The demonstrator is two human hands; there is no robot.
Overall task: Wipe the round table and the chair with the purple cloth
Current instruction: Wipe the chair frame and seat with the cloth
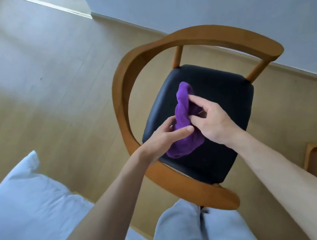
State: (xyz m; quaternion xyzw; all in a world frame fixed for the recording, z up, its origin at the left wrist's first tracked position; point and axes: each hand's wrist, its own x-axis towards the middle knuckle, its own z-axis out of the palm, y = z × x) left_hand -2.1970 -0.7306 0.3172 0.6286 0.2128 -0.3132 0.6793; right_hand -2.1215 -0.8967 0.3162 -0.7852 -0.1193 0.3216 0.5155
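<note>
Purple cloth point(182, 120) bunched above black chair point(210, 111) seat, pinched by left hand point(162, 138) and right hand point(214, 121). Risk: twisted wad wiping poorly, slipping off seat edge.

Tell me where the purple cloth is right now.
The purple cloth lies bunched on the chair's black seat, near the middle of the head view, held between the left hand and the right hand.

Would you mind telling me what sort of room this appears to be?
Probably a bedroom or hotel room: white bedding lies at the left, beside a wooden chair on light wood flooring.
</note>
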